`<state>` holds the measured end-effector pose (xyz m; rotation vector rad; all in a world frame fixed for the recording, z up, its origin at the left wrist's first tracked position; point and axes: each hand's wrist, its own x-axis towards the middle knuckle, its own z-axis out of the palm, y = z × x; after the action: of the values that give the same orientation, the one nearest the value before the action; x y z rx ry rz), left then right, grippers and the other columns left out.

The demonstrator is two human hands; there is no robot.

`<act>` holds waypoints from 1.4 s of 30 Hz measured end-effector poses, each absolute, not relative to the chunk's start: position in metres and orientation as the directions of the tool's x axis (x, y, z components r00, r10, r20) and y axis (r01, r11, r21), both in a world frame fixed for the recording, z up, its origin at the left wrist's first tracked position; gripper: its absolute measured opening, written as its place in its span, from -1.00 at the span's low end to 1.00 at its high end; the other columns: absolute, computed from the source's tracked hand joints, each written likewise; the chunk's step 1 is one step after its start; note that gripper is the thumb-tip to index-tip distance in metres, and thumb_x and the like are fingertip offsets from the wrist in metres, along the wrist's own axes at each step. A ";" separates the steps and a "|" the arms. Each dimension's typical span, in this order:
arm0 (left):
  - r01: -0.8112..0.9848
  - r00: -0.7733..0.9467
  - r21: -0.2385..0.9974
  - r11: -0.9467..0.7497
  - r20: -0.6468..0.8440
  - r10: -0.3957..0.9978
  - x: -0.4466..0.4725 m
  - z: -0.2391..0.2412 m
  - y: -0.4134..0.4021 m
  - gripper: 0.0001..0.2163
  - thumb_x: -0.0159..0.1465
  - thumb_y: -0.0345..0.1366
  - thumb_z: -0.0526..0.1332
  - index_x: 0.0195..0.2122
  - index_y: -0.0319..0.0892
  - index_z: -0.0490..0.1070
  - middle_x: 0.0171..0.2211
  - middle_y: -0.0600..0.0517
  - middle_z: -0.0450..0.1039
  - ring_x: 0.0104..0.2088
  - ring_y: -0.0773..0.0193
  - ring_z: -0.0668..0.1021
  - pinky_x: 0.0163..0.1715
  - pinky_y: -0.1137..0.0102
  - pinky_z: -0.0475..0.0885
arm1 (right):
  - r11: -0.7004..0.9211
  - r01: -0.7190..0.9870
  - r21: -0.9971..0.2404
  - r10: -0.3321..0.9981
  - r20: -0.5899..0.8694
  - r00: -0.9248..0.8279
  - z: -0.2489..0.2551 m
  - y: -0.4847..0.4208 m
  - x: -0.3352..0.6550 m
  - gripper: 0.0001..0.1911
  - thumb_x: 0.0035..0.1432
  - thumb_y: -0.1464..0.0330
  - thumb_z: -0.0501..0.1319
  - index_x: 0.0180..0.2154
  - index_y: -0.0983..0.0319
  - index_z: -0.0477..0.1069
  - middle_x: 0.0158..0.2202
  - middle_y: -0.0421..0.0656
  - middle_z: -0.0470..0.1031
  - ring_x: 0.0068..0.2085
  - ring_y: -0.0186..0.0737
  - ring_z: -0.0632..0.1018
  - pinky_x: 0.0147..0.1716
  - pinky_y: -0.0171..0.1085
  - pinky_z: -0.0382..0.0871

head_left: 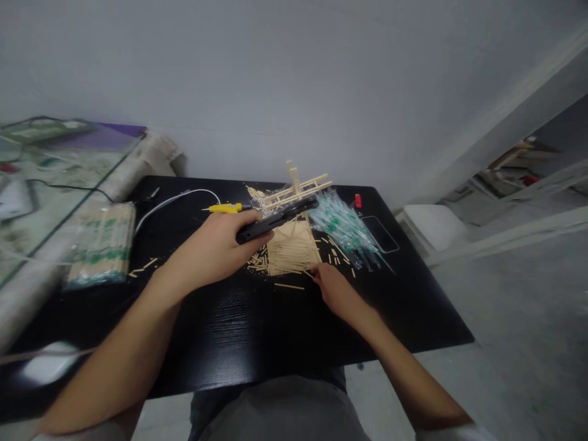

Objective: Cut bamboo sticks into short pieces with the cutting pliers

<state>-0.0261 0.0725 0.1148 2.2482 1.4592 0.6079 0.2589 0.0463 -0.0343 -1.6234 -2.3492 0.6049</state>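
My left hand [220,245] is closed around a long, flat black object [275,222], seen nearly edge-on above the sticks; its exact kind I cannot make out. Below it lies a flat panel of thin wooden sticks [294,254]. My right hand [333,288] is at the panel's lower right corner, its fingers pinched on the end of a thin wooden stick [310,273]. Behind the black object stands a small frame built of sticks [305,191], partly hidden by it.
On the black table [239,337] are a yellow pen-like tool [225,208], plastic wrappers [344,226], a phone [379,234], a red item [358,200] and short stick offcuts [260,263]. A wrapped bundle of sticks [103,242] lies left. A white stool [425,226] stands right.
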 end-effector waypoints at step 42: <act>0.771 0.267 0.570 -0.285 0.118 0.956 -0.035 0.112 0.077 -0.69 0.33 0.01 0.16 -0.29 -0.13 0.50 -0.43 0.06 0.50 -0.39 0.22 0.48 -0.37 0.35 0.27 | 0.538 0.841 -0.055 0.843 0.023 -0.537 -0.017 0.110 0.211 -0.73 0.29 0.66 0.04 -0.11 0.34 0.44 -0.14 0.13 0.51 -0.11 0.07 0.44 -0.12 -0.09 0.30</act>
<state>-0.0354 0.0774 0.1119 2.1437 1.5651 0.6317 0.2109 0.1098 -0.0168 -1.4872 -2.7132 0.0578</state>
